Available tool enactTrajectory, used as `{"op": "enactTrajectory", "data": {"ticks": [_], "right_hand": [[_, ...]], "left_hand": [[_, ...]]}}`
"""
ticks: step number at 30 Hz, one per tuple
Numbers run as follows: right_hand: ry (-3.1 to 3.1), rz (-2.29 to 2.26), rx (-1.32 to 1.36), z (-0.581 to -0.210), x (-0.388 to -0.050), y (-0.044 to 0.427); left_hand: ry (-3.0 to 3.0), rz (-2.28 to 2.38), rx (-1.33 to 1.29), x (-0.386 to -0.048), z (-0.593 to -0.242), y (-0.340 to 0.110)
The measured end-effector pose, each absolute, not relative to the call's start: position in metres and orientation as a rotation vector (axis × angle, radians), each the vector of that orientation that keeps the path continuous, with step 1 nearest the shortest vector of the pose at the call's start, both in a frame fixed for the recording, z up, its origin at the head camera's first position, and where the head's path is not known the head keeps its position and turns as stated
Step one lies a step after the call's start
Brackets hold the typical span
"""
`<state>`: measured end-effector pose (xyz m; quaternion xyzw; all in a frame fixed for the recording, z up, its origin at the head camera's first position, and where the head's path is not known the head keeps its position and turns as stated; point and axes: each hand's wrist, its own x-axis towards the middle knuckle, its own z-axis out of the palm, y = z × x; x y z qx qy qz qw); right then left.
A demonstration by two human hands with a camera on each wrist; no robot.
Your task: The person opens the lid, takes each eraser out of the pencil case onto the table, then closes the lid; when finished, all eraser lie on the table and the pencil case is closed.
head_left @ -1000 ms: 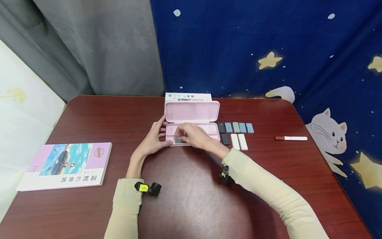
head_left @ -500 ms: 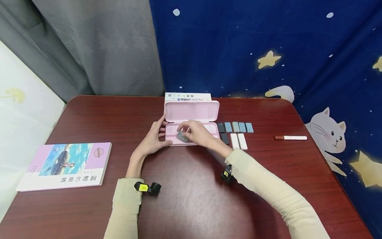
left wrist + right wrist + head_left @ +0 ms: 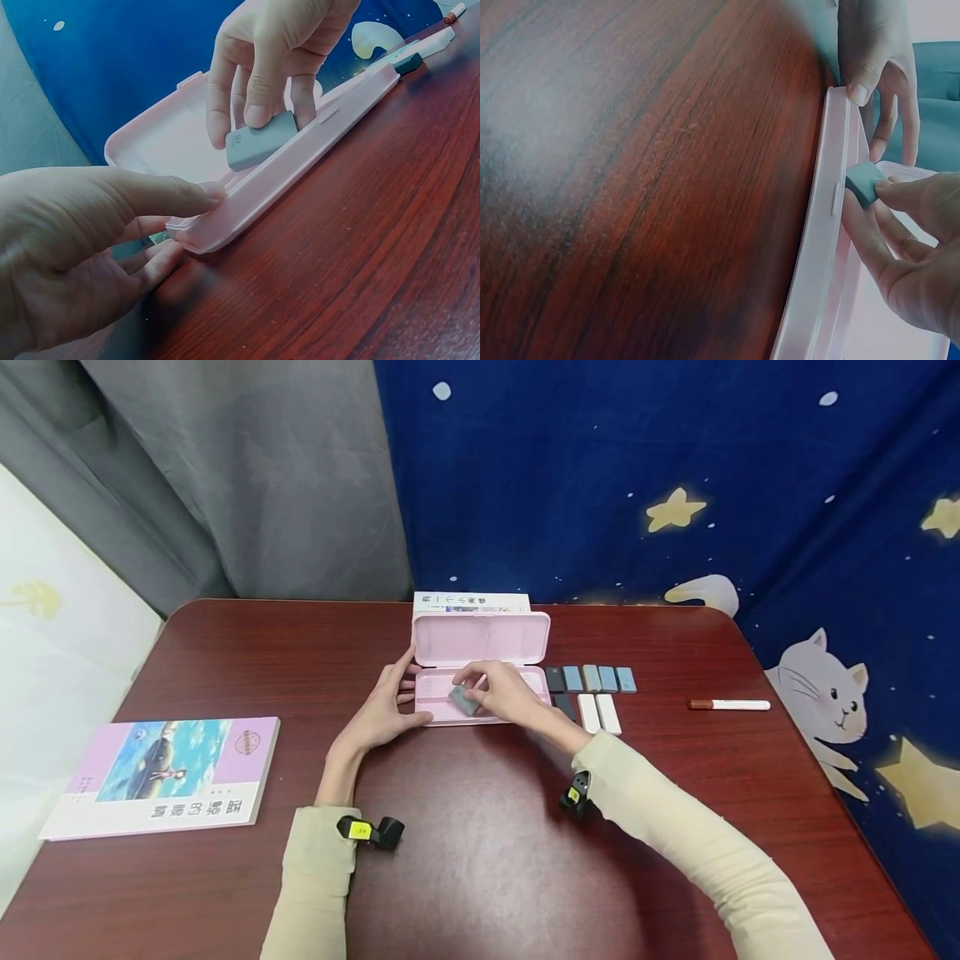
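A pink pencil case (image 3: 482,640) lies with its lid raised at the table's far middle. My left hand (image 3: 381,708) holds its left end, thumb on the front rim and the other fingers along the side. Over the case's lower half, my right hand (image 3: 508,695) pinches a grey-green eraser (image 3: 462,700) between thumb and fingers. In the left wrist view the eraser (image 3: 261,142) is tilted above the front wall, with "4B" printed on it. The right wrist view shows the eraser (image 3: 864,183) beside the case's rim. Part of the case's inside is hidden behind the right hand.
Right of the case lie two rows of small blocks: dark ones, blue ones (image 3: 572,678) and two white ones (image 3: 608,713). A brown-capped white marker (image 3: 729,705) lies farther right. One book (image 3: 165,777) is at left; another white book (image 3: 472,602) stands behind the lid.
My right hand has lifted the eraser from the case's left part and shifted it slightly right, tilting it. The left hand has stayed on the case.
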<state>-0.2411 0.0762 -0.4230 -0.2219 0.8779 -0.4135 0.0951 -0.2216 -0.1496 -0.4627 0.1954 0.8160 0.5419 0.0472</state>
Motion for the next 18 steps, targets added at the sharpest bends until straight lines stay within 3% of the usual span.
{"op": "enactTrajectory", "data": {"ticks": [18], "right_hand": [[2.505,-1.417,-0.469,-0.426,-0.239,0.088]], "left_hand": [[2.497,1.643,0.585,-0.222,-0.463,-0.15]]}}
